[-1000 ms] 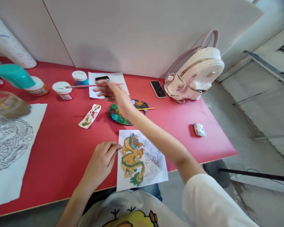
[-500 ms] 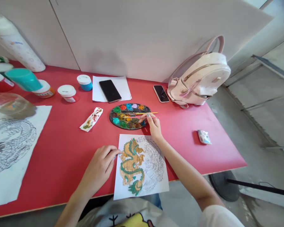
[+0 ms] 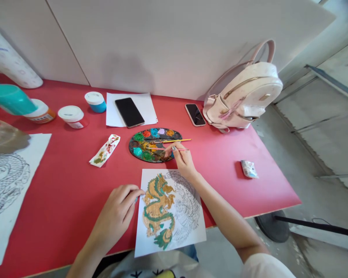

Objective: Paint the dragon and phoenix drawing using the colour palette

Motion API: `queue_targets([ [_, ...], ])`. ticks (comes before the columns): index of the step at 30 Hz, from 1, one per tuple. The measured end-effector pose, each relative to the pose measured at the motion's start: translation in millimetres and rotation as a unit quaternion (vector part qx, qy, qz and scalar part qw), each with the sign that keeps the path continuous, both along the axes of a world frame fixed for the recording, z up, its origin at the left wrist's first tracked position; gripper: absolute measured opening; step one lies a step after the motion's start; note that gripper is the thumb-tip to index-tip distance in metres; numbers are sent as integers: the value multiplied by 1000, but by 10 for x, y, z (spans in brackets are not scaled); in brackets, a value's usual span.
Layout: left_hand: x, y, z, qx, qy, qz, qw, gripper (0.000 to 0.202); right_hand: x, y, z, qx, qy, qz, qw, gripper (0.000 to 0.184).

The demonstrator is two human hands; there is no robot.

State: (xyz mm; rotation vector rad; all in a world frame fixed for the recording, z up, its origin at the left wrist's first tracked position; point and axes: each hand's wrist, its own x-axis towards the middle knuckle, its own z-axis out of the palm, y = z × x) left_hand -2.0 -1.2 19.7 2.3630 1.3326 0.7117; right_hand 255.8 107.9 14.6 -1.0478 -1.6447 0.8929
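Pose, right hand (image 3: 183, 158): arm reaches forward past the sheet, fingers pinched shut on a thin pink brush (image 3: 165, 149), which lies level over the palette (image 3: 132, 143).
Pose, left hand (image 3: 118, 211): fingers loosely bent, gripping nothing, tips pinning the left edge of the dragon sheet (image 3: 191, 235) at the near table edge.
Surface: red table (image 3: 60, 181) set against a white panelled wall (image 3: 162, 46); grey floor to the right.
Palette: dark oval, wells of green, red, blue, violet and orange paint; a yellow brush (image 3: 176, 140) rests across it.
Jars: blue jar (image 3: 95, 101) and red jar (image 3: 72, 115), both white-lidded, back left.
Elsewhere: backpack (image 3: 243, 96) leans on the wall, a phone (image 3: 195, 114) just beside it.
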Motion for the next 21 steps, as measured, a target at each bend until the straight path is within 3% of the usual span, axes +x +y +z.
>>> queue_targets([
  [10, 3, 1, -37, 23, 0, 1, 1000, 37, -26, -67, 50, 29, -18, 7, 999, 44],
  [21, -10, -7, -55, -9, -2, 6, 1000, 34, -22, -48, -8, 33, -22, 11, 999, 42],
])
